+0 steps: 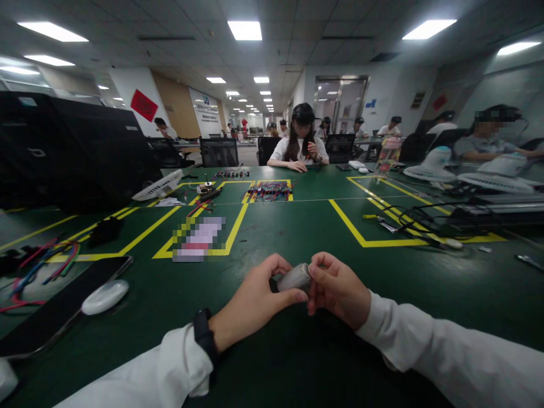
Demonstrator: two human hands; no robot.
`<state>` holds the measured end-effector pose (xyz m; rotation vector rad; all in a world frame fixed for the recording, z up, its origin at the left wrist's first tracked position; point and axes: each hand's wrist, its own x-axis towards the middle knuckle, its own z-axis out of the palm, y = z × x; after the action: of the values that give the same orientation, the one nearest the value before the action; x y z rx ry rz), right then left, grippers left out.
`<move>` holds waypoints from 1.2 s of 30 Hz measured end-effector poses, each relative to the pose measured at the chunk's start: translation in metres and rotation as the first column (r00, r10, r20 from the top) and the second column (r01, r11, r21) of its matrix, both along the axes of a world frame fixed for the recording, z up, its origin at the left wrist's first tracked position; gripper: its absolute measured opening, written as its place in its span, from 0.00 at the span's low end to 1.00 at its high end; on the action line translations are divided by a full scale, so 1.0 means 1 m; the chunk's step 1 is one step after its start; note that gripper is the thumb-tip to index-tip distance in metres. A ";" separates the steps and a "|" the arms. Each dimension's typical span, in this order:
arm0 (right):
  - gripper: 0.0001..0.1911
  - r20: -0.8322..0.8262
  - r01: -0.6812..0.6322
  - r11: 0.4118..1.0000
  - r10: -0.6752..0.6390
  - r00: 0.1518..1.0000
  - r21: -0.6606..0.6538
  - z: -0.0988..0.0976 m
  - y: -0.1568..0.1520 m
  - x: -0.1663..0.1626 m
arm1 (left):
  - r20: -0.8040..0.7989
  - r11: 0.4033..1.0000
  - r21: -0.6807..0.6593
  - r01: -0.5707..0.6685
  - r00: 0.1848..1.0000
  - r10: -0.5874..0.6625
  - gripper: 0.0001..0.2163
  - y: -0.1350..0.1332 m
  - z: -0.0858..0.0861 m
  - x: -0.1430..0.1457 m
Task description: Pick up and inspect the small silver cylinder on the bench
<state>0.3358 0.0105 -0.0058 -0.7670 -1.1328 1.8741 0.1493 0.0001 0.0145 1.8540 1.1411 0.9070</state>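
A short grey cylinder (295, 277), perhaps a small motor, is held a little above the green table in front of me. My left hand (259, 294) is wrapped around it, thumb along the near side and fingers behind. At its right end, the thumb and forefinger of my right hand (338, 286) are pinched together, touching the rim. Whatever is between those fingertips is hidden or too small to make out. The other right fingers are curled below.
On the left lie a phone (63, 306), a white oval mouse-like object (105, 296) and coloured wires (63, 260). A wire bundle (270, 191) lies farther back within yellow tape. Cables and white fans (431, 165) stand right. Across the table sits a person (300, 147).
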 end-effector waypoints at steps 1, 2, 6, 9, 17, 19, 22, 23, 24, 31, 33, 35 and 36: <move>0.28 0.047 0.029 0.998 -0.032 0.998 0.052 0.001 -0.001 -0.001 | -0.054 0.999 0.032 0.006 0.999 -0.004 0.14 -0.001 0.001 0.001; 0.29 0.102 0.053 0.993 -0.064 0.993 0.110 0.001 -0.003 -0.001 | -0.093 0.998 0.059 0.016 0.996 -0.011 0.14 -0.002 0.001 0.003; 0.25 0.331 0.063 0.954 -0.164 0.929 0.293 0.004 -0.005 0.001 | -0.093 0.996 0.076 0.036 0.995 -0.029 0.11 0.000 -0.001 0.009; 0.25 0.435 0.020 0.896 -0.235 0.869 0.444 0.003 -0.001 0.008 | -0.026 0.997 0.027 0.072 0.997 -0.071 0.13 0.001 -0.001 0.009; 0.34 0.537 -0.045 0.851 -0.288 0.793 0.523 -0.003 0.002 0.014 | -0.010 0.989 0.120 0.084 0.996 -0.084 0.11 0.007 0.013 -0.002; 0.32 0.562 -0.078 0.851 -0.272 0.781 0.520 -0.002 0.002 0.012 | -0.010 0.993 0.118 0.022 1.000 -0.021 0.06 0.010 0.015 -0.002; 0.27 0.575 -0.099 0.830 -0.289 0.765 0.549 -0.001 0.004 0.010 | -0.038 0.992 0.125 0.009 0.999 -0.005 0.07 0.012 0.017 0.001; 0.26 0.577 -0.103 0.824 -0.295 0.762 0.558 -0.001 0.004 0.010 | -0.049 0.991 0.131 0.027 0.999 -0.021 0.07 0.011 0.018 0.002; 0.25 0.579 -0.106 0.820 -0.300 0.758 0.563 -0.001 0.005 0.009 | -0.058 0.989 0.140 0.046 0.998 -0.038 0.07 0.011 0.019 0.002; 0.25 0.661 -0.182 0.759 -0.392 0.640 0.626 0.003 0.002 0.012 | 0.112 0.959 0.234 -0.162 0.984 0.139 0.06 0.016 0.019 -0.003; 0.24 0.675 -0.228 0.701 -0.464 0.574 0.676 0.005 0.000 0.015 | 0.095 0.951 0.235 -0.204 0.978 0.186 0.06 0.018 0.012 -0.012; 0.24 0.683 -0.276 0.662 -0.497 0.535 0.697 0.008 -0.001 0.019 | -0.036 0.960 0.251 -0.128 0.989 0.141 0.06 0.020 0.001 -0.021; 0.24 0.691 -0.294 0.655 -0.497 0.525 0.696 0.009 -0.002 0.020 | -0.131 0.963 0.260 -0.068 0.986 0.105 0.05 0.020 -0.004 -0.025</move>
<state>0.3557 0.0088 0.0033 -1.2354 -2.2196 0.5809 0.1241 0.0205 0.0103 2.1202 1.2487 1.0234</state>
